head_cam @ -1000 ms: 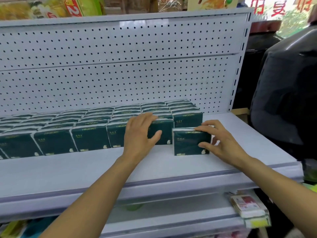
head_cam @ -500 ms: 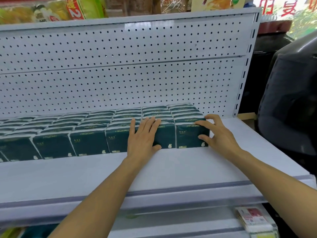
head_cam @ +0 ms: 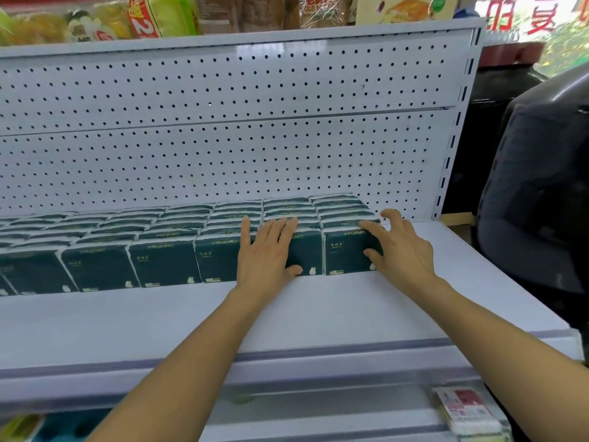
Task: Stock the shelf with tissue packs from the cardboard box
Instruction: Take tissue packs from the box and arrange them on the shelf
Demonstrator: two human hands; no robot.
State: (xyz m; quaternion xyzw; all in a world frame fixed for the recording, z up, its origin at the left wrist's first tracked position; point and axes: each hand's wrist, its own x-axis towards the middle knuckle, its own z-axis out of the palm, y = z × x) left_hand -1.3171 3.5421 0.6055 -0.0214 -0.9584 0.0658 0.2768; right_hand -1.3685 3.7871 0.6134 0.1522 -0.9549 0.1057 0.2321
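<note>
Front-row tissue packs [head_cam: 165, 263]: top edges carry the word "COMFORTABLE", printed upside down to this view; small gold characters on their faces are illegible. Bread bag [head_cam: 314, 9] on the upper shelf: "OLD". Red snack bag [head_cam: 141, 22]: a large "2". Window sign [head_cam: 522, 19]: red characters, mirrored.

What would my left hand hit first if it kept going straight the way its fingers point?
The left hand already lies on the front tissue packs. Going straight on, it would slide over the rows behind and probably meet the pegboard; depth is hard to judge.
</note>
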